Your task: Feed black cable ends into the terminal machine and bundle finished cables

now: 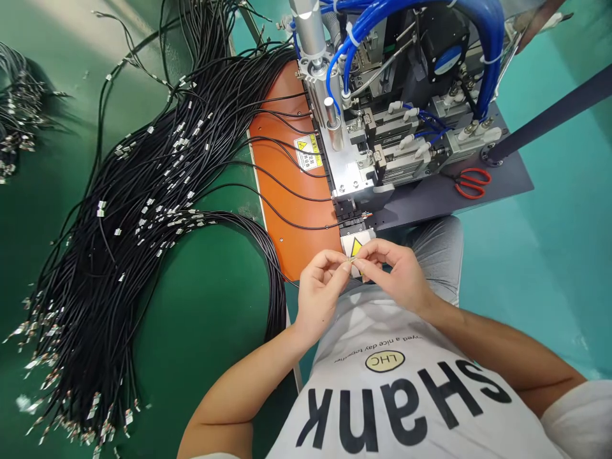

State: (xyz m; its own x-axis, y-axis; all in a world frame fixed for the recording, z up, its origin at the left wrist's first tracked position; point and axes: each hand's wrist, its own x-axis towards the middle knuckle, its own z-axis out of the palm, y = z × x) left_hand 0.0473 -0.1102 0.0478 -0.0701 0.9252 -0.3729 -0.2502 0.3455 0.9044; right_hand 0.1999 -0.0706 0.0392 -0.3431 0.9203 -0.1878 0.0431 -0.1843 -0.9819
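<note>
In front of my body, at the near end of the machine, both hands meet fingertip to fingertip. My left hand (321, 290) is closed in a pinch on the end of a black cable (292, 282) that runs in from the left. My right hand (396, 273) pinches the thin wire ends (352, 259) at the cable's tip; these are tiny and mostly hidden by the fingers. Just beyond the fingers is a white plate with a yellow warning triangle (356, 245). Another black cable (301, 225) lies across the orange plate (280, 210), its stripped tip in the machine's near slot.
A large pile of black cables (157, 178) with white tags covers the green table (201, 319). The machine (347, 169) with metal cylinders and blue air hoses (415, 9) stands ahead. Red-handled scissors (472, 183) lie on its dark base, near a slanting dark post (549, 118).
</note>
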